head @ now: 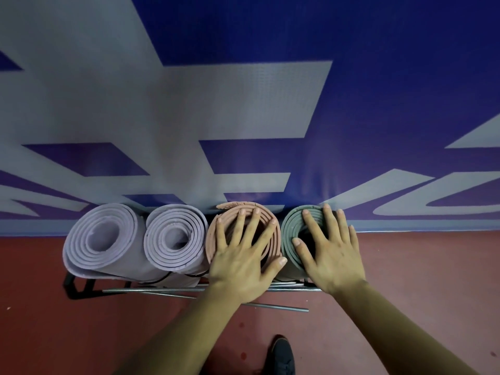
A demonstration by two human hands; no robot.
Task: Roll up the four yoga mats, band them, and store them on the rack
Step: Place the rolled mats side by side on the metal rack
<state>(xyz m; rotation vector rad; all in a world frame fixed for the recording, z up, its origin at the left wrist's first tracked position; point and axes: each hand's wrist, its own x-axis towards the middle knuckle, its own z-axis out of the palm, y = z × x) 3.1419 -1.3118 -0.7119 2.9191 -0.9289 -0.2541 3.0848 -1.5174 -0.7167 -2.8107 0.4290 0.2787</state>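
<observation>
Four rolled yoga mats sit side by side in a row in the rack (162, 289). Their round ends face the camera, so the rings of each roll show. The row is right up against the wall.

The first light purple mat (81, 246) is at the far left. It is the biggest roll, and its outer edge hangs a little loose at the bottom. The second light purple mat (160, 251) is just beside it, and the two touch. A thin black band (162, 279) shows low down around the purple rolls.

Next comes the pink mat (238, 205). The left hand (243, 255) lies flat on its round end. The fingers are straight and spread wide and do not curl around anything. The thumb rests on the right edge of the roll.

The green mat (290, 234) is last, at the right end of the row, just beside the pink one. The right hand (331, 251) lies flat on its round end in the same way, with the fingers straight and spread. It grasps nothing.

Both arms are bare and reach in from the bottom of the view.

The rack has thin shiny metal bars below the mats and a black frame at its left end. One metal bar sticks out toward the right under the left arm.

The floor (54, 320) is red. The wall (378, 77) is blue with big white shapes on it. A dark shoe (281, 355) shows at the bottom, between the two arms.
</observation>
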